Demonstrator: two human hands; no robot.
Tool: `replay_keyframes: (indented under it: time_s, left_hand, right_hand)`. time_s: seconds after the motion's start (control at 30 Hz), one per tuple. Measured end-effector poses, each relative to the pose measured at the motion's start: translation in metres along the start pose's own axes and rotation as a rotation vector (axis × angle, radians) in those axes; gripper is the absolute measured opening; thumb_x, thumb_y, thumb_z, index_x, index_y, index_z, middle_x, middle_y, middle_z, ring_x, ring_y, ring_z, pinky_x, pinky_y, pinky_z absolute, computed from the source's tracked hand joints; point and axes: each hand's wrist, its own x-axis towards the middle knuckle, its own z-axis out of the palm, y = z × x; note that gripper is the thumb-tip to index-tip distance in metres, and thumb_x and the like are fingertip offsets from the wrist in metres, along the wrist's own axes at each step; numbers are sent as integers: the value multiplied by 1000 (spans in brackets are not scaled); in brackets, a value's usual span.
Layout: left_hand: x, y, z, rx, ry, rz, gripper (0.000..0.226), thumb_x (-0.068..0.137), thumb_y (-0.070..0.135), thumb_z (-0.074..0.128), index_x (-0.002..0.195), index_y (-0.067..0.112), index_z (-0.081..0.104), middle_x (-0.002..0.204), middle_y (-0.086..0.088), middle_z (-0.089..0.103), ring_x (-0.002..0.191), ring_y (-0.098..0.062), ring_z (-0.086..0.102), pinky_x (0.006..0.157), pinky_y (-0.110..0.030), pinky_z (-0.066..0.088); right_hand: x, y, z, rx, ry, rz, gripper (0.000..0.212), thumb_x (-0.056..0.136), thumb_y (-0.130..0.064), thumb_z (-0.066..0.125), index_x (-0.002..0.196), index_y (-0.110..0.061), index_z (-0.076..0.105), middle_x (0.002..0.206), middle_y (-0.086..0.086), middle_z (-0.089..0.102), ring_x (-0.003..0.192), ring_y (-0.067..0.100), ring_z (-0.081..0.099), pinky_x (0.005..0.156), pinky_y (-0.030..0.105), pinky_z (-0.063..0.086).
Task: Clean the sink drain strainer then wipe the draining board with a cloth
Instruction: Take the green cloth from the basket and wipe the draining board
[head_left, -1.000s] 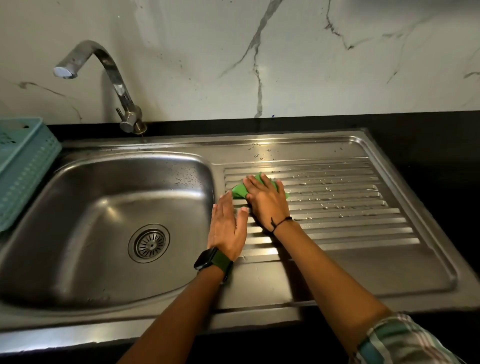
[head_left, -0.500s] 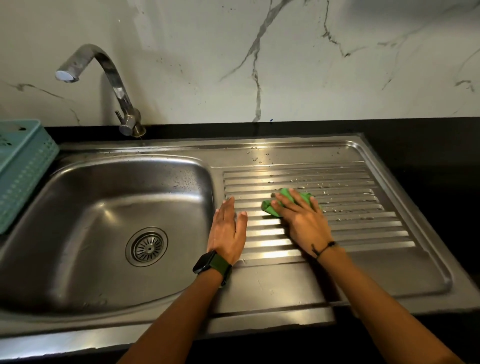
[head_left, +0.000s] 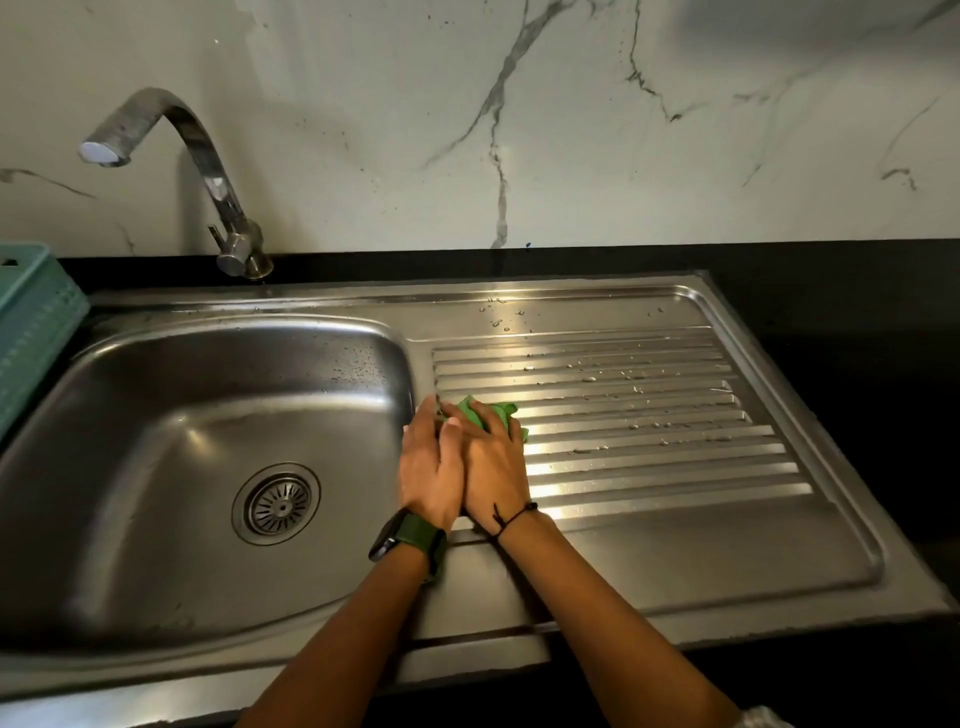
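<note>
Under the right hand (head_left: 493, 462): green cloth (head_left: 485, 411).

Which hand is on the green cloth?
The right hand, the one with the thin black wrist cord, presses the green cloth; the left hand, wearing the watch, rests beside it.

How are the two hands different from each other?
The right hand presses flat on a green cloth; the left hand has no cloth under it and rests on the bare metal edge of the draining board. The left wrist wears a dark watch; the right wrist wears a thin black string. Both hands lie palm down with straight fingers, side by side and touching.
</note>
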Motion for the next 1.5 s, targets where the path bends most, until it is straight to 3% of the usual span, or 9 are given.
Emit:
replay_keyframes:
  time_s: [0.17, 0.27, 0.4, 0.63, 0.87, 1.03, 1.13, 1.3, 1.5]
  left_hand:
    - [-3, 1, -3, 86, -83, 78, 65, 82, 45, 27, 141, 18, 28, 148, -9, 35, 139, -21, 27, 117, -39, 19]
    - [-5, -2, 0, 194, -121, 193, 65, 85, 44, 25, 143, 15, 23, 152, -6, 26, 138, -7, 15, 114, -24, 2]
    - [-5, -5, 0, 196, -139, 198, 67, 84, 48, 22, 144, 16, 21, 152, -3, 24, 130, 3, 11, 112, -21, 1]
    - [15, 18, 8, 70, -159, 104, 57, 92, 40, 30, 143, 15, 22, 153, -7, 21, 142, -18, 17, 118, -37, 10]
    - [26, 16, 11, -23, -83, 29, 64, 82, 48, 29, 141, 22, 29, 148, -8, 34, 135, -23, 34, 112, -45, 30]
    - [24, 16, 8, -65, -102, 41, 64, 81, 48, 32, 140, 26, 29, 150, -3, 31, 139, -21, 26, 113, -48, 26]
    - [23, 15, 8, -59, -126, 42, 64, 80, 49, 32, 141, 27, 29, 151, -3, 30, 140, -23, 25, 113, -48, 26]
    - [24, 19, 11, -60, -128, 58, 64, 80, 46, 33, 140, 21, 32, 148, -6, 35, 136, -21, 32, 113, -45, 29]
    - [23, 20, 12, -102, -120, 58, 64, 79, 45, 35, 139, 23, 33, 148, -5, 35, 134, -19, 34, 111, -35, 29]
  right_hand:
    - [1, 32, -16, -161, -60, -169, 48, 85, -19, 53, 132, -29, 47, 144, -8, 43, 138, 23, 30, 114, 42, 21]
    - [-6, 63, -37, -177, -46, -102, 54, 80, -5, 58, 128, -28, 52, 144, -5, 43, 139, 24, 28, 115, 46, 19]
    - [-27, 125, -76, -154, 95, 114, 54, 75, 12, 54, 121, -16, 59, 136, 7, 52, 134, 33, 37, 109, 55, 30]
    - [-19, 118, -74, 54, 217, 336, 48, 81, 9, 51, 122, -16, 58, 136, 7, 52, 133, 31, 36, 112, 53, 23]
    - [6, 12, -3, -30, 8, 34, 40, 85, -18, 54, 125, -23, 55, 138, -2, 51, 139, 17, 24, 116, 39, 8]
    - [2, 36, -32, -102, -69, -187, 49, 78, -3, 55, 124, -19, 57, 140, 3, 49, 137, 29, 32, 115, 46, 16]
    - [-13, 107, -76, -53, 122, 31, 46, 69, 6, 48, 106, -11, 69, 122, 17, 62, 122, 40, 49, 107, 51, 31]
    - [-17, 185, -110, -121, 164, 482, 41, 87, 6, 47, 123, -9, 57, 140, 12, 48, 134, 35, 35, 112, 50, 26]
    - [6, 76, -41, -119, 87, 217, 49, 80, -4, 55, 124, -26, 55, 143, -2, 44, 138, 27, 28, 114, 50, 16]
